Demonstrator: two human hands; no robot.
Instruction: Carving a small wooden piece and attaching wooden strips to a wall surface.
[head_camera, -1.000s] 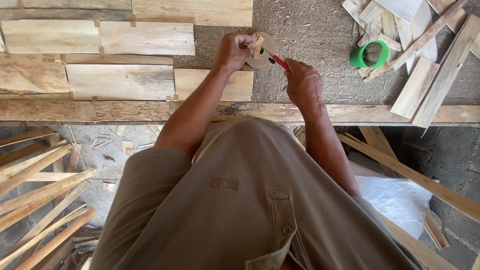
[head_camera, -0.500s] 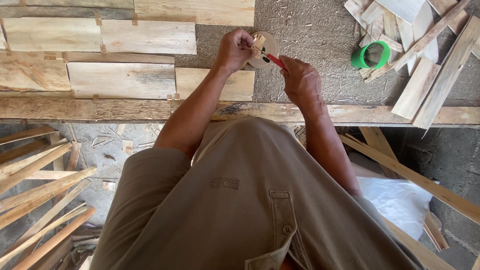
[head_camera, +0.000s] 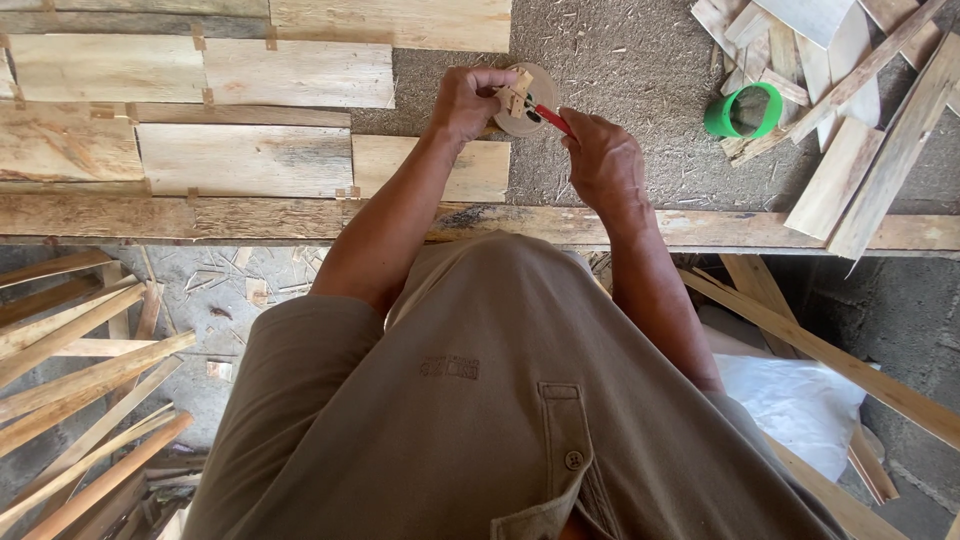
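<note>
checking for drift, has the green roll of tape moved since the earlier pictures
No. The green roll of tape lies at the same spot against the pile of wood offcuts.

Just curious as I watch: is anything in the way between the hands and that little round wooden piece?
Nothing visible. The left hand already holds the round wooden disc, and the right hand puts a red-handled tool straight onto it.

- Location type: rough woodworking workshop.
- Evidence: pale sawn wooden boards (head_camera: 245, 160) laid on a sawdust-covered grey desk (head_camera: 620, 70).
- Evidence: loose pile of offcut wooden slats (head_camera: 850, 120); thin timber strips (head_camera: 80, 400) stacked on the chip-littered concrete floor (head_camera: 240, 290).
</note>
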